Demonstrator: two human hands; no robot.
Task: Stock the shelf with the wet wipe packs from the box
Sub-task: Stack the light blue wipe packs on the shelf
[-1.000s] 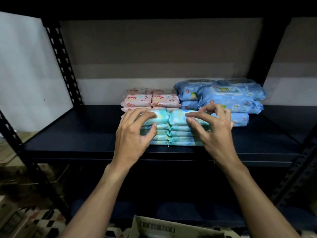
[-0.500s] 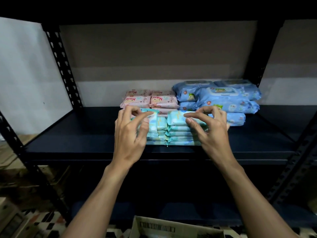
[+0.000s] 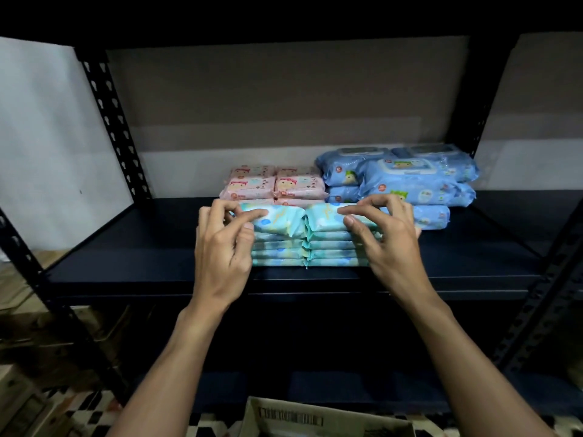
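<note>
A dark metal shelf (image 3: 151, 263) with perforated uprights is seen filling most of the view. At its right rear, large blue wet wipe packs (image 3: 407, 181) are stacked; to their left, smaller pink packs (image 3: 274, 187) are set in two columns. In front of both, near the shelf's front edge, two side-by-side stacks of teal packs (image 3: 299, 244) are placed, touching each other. The left hand (image 3: 220, 247) is rested at the left stack, its fingers (image 3: 252, 213) loosely curled with tips laid on the top pack, nothing gripped. The right hand (image 3: 385, 238) is likewise spread on the right stack's top pack. The rim of a cardboard box (image 3: 293, 417) is glimpsed below.
</note>
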